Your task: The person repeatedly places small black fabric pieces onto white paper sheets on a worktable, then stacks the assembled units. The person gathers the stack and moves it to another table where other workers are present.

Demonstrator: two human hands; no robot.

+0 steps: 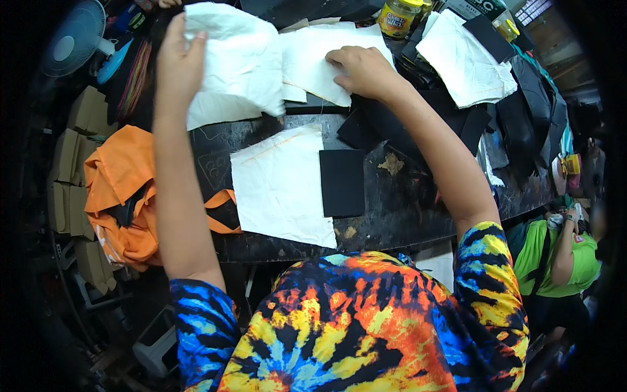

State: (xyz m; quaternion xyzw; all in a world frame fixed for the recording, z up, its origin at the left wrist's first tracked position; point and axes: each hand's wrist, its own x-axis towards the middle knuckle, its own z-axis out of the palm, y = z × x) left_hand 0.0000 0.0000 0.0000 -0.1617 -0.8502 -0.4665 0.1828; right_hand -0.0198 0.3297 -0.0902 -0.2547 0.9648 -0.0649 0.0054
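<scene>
My left hand (181,62) grips the left edge of a white cloth piece (238,59), its thumb lying over the fabric. The cloth is raised at the far left of the table. My right hand (367,70) rests on a stack of white cloth pieces (304,55), fingers bent with a gap between thumb and forefinger. Nearer me lies another white cloth piece (281,186) with a stitched line along its top. Against its right side sits a black rectangular piece (342,183), partly overlapped by the cloth's edge.
More white cloth (460,65) lies at the far right beside black material (532,111). A yellow-labelled jar (397,19) stands at the back. Orange fabric (124,189) bulges at the table's left edge. A fan (73,39) is far left; a person in green (555,258) is at right.
</scene>
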